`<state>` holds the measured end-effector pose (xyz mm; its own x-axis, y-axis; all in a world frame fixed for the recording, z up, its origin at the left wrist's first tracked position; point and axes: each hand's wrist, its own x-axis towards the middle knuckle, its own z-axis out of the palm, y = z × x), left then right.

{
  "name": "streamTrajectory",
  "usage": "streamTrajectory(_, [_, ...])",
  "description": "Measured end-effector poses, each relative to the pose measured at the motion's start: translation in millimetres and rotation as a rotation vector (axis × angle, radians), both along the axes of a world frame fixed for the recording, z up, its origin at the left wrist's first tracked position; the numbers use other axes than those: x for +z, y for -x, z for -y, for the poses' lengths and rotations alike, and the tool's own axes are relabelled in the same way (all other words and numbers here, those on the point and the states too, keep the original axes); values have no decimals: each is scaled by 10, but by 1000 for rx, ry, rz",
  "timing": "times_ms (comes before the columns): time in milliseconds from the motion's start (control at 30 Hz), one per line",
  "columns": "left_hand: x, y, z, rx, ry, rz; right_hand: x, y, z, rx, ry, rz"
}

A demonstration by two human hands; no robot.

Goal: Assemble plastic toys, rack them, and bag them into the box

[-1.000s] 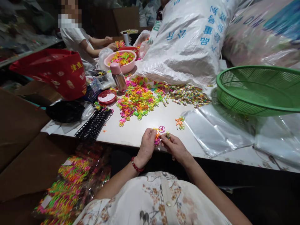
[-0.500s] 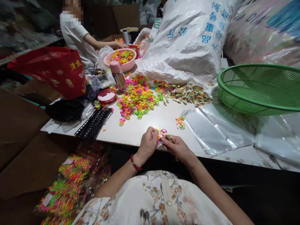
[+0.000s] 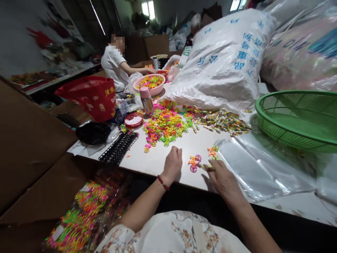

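My left hand point(image 3: 172, 163) hovers over the table's front edge with its fingers curled in. Whatever is inside them, if anything, is hidden. My right hand point(image 3: 225, 178) is low over the white table, its fingertips closed on one end of a slim, colourfully wrapped tube point(image 3: 202, 166). At the tube's other end is a small orange plastic toy bicycle point(image 3: 194, 161) with pink wheels. Just beyond my right fingers lies another orange toy bicycle point(image 3: 212, 151) with green wheels. Farther back is a heap of bright plastic pieces point(image 3: 168, 123), beside a pile of wrapped tubes point(image 3: 226, 121).
At right, a green mesh basket point(image 3: 297, 137) stands above clear plastic bags point(image 3: 258, 172). A large white sack point(image 3: 210, 80) fills the back. Black perforated strips point(image 3: 119, 146), a pink-capped flask point(image 3: 146, 102) and a red bag point(image 3: 92, 98) are left. Another person point(image 3: 116, 63) sits beyond a pink basin point(image 3: 150, 88).
My hands have moved apart. The orange bicycle with pink wheels, earlier between both hands, is now by the table surface near my right fingers. The view has tilted up.
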<state>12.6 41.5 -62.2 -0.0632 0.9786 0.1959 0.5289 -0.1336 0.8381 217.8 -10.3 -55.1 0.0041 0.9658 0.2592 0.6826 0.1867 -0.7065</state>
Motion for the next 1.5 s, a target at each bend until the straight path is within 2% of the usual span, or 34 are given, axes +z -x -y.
streamTrajectory(33, [-7, 64, -94, 62, -45, -100, 16, -44, -14, -34, -36, 15])
streamTrajectory(100, [-25, 194, -289, 144, -125, -304, 68, -61, -12, -34, 11, -14])
streamTrajectory(233, [-72, 378, -644, 119, -157, -539, 123, 149, 61, 72, 215, -215])
streamTrajectory(300, [-89, 436, -774, 104, -157, -522, 97, 283, 98, 134, 288, -329])
streamTrajectory(367, [-93, 493, -860, 138, -198, -388, 62, 381, 123, 173, 364, -441])
streamTrajectory(500, [-45, 635, -887, 245, -262, -167, 50, 456, 125, 179, 515, -656])
streamTrajectory(567, [-8, 685, -845, 200, -279, -207, 63, 468, 113, 180, 567, -707])
streamTrajectory(700, [23, 648, -779, -90, -277, -549, 69, 520, 105, 218, 610, -776])
streamTrajectory(733, [24, 617, -788, -128, -256, -622, 68, 536, 112, 228, 619, -784])
streamTrajectory(800, [35, 555, -838, -130, -222, -635, 74, 557, 133, 242, 645, -778])
streamTrajectory(867, [72, 517, -913, -77, -229, -472, 91, 554, 158, 241, 669, -761])
streamTrajectory(900, [99, 509, -953, -27, -237, -322, 101, 543, 169, 236, 675, -758])
streamTrajectory(967, [156, 510, -1022, 109, -195, 135, 119, 509, 184, 208, 664, -766])
streamTrajectory(1033, [194, 518, -1069, 209, -76, 584, 123, 477, 185, 169, 655, -775])
streamTrajectory(1100, [200, 523, -1088, 231, 50, 841, 97, 460, 174, 145, 648, -778])
streamTrajectory(1233, [182, 534, -1040, 204, 161, 984, -30, 480, 123, 172, 593, -757])
streamTrajectory(1333, [210, 560, -943, 135, 287, 1198, -75, 503, 76, 187, 551, -741])
streamTrajectory(1433, [264, 564, -809, 56, 422, 1425, 10, 531, 1, 190, 485, -714])
streamTrajectory(1500, [291, 530, -700, 10, 429, 1451, 103, 571, -76, 157, 463, -735])
